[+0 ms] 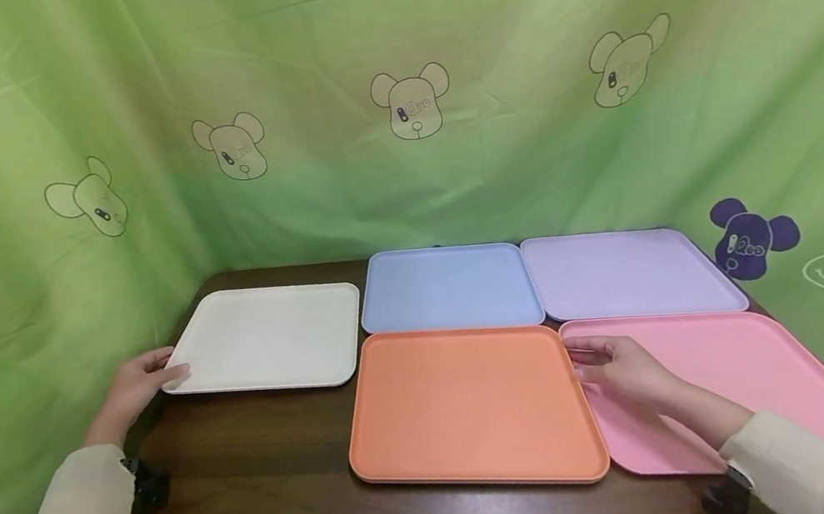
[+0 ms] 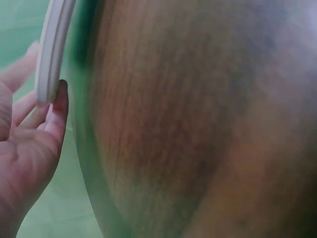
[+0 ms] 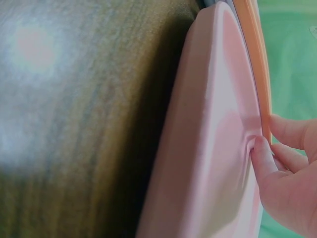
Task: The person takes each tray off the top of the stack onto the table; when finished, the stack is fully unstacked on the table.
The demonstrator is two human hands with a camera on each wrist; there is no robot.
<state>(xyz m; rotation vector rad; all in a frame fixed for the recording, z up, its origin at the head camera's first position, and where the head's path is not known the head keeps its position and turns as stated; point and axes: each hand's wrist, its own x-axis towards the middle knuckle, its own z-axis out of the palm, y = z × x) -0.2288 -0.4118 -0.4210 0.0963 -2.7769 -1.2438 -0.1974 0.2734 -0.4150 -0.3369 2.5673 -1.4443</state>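
Note:
My left hand (image 1: 138,389) grips the left edge of a white rectangular tray (image 1: 266,339) in the head view. In the left wrist view, the white rim (image 2: 49,54) lies between the thumb and the fingers, which curl under its edge. My right hand (image 1: 631,372) holds the right edge of an orange tray (image 1: 473,405), reaching over a pink tray (image 1: 742,381). The right wrist view has the orange rim (image 3: 257,64) between thumb and fingers, with one fingertip (image 3: 258,145) close to the pink rim.
A blue tray (image 1: 453,288) and a lilac tray (image 1: 628,274) lie along the back of the dark wooden table (image 1: 269,473). Green curtain (image 1: 330,190) with printed bear heads hangs behind and at both sides. Each wrist wears a black device (image 1: 148,484).

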